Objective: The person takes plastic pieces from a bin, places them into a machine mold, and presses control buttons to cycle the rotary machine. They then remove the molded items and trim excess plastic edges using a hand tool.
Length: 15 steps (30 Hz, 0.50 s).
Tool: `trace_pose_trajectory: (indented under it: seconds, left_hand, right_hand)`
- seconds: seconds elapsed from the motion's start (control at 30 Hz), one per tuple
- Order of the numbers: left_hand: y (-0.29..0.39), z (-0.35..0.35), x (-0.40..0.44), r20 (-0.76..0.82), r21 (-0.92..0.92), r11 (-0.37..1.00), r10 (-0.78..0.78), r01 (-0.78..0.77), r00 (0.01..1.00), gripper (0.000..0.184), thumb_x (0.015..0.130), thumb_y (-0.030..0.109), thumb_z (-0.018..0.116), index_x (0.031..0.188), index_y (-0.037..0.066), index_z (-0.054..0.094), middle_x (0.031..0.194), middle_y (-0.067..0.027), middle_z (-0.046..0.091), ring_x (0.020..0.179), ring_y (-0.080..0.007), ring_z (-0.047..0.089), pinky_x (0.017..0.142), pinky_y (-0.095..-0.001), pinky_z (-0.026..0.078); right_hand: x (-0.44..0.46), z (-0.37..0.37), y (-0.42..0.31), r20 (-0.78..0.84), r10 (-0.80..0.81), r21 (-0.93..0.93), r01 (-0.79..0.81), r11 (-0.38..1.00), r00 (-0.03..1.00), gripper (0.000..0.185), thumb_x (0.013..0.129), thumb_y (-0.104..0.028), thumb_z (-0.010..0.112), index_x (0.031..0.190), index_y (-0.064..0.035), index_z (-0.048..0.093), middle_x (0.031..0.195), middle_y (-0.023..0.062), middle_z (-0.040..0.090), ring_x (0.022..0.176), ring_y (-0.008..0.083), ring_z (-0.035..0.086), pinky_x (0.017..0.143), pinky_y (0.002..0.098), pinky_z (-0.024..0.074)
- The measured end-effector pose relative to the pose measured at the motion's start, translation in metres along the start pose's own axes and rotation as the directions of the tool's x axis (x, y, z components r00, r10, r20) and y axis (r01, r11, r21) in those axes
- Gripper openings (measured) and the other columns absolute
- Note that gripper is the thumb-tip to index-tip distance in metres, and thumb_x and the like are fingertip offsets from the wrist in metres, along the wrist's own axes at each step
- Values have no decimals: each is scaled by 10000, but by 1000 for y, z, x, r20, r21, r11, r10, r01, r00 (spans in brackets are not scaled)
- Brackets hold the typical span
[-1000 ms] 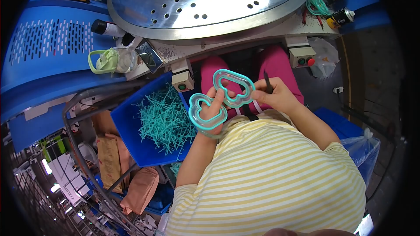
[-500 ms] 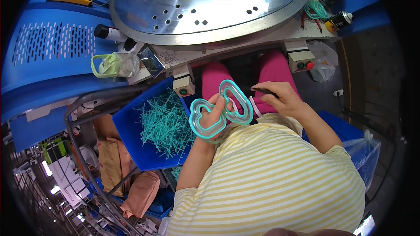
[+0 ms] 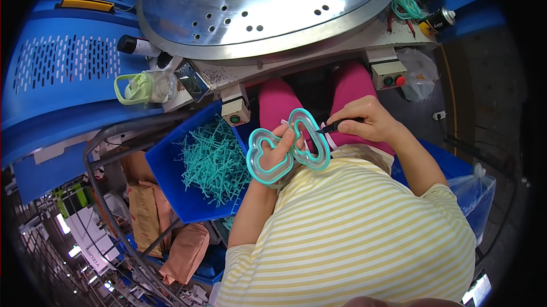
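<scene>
A: What's the L hand got?
B: Teal loops, pinched under the thumb, just in front of the shirt. Can't tell if they're joined.
A: R hand?
B: Closed round a black tool, tip at the R-side loop; contact unclear.
A: Main risk?
B: Prob. a slip: the tip could skid off the curved rim & nick the L fingers.
A: Else?
B: Weak L pinch might let the loops twist, so the plastic gets scratched.
</scene>
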<state>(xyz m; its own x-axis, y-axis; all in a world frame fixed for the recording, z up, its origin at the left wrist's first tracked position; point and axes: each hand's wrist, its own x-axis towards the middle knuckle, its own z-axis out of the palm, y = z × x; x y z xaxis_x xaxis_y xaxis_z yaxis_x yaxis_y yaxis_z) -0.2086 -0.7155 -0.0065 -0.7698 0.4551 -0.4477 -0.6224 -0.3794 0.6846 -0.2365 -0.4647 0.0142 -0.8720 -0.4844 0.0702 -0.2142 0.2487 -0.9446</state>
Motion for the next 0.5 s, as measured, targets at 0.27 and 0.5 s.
trace_pose_trajectory:
  seconds: [0.27, 0.5]
  left_hand:
    - [2, -3, 1, 9, 19, 999, -33, 33, 999, 307, 923, 310, 516, 1027, 24, 562, 731, 1, 516, 695, -108, 485, 620, -252, 420]
    - [0, -9, 4, 17, 6, 1000, -28, 28, 999, 292, 917, 296, 527, 1024, 27, 564, 724, 3, 513, 701, -105, 482, 620, -246, 409]
  right_hand:
    - [1, 2, 28, -165, 260, -20, -266, 964, 951, 215, 796, -216, 670, 869, -14, 683, 709, 121, 653, 644, 213, 644, 578, 288, 473]
    - [-4, -1, 12, -11, 17, 69, -16, 998, 1000, 184, 792, -173, 658, 863, -5, 677, 742, 115, 664, 676, 213, 648, 612, 289, 484]
